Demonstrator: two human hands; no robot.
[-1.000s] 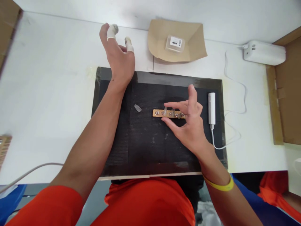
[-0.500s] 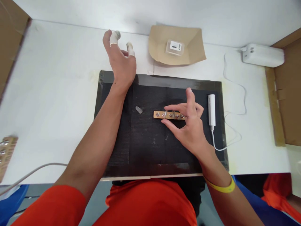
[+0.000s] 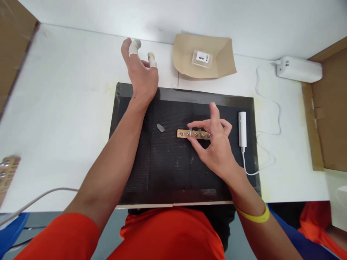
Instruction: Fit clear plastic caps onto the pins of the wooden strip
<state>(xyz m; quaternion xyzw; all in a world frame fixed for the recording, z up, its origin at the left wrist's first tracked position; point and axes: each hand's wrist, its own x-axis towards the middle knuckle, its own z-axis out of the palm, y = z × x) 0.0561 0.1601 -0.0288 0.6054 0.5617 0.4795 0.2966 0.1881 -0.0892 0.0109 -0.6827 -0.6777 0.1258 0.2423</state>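
Observation:
On the black mat lies a narrow wooden strip bearing a row of small shiny metal parts and translucent pieces. My right hand is over its right end, thumb and a finger pinching a small clear piece on the strip; another finger points upward. My palm hides the strip's far right end. A loose translucent tapered piece rests left of the strip. Beyond the mat's back edge, my left hand is held over the white table, fingers apart and bent, white covers on two of them, nothing visible in it.
A brown paper tray with a clear labelled box stands at the back. A white stick-shaped device with a cable lies on the mat's right side. A white power block is at far right, a wooden piece at far left.
My right thumb and finger have drawn slightly closer together around the clear piece on the strip. My left hand stays in place; the view has shifted slightly.

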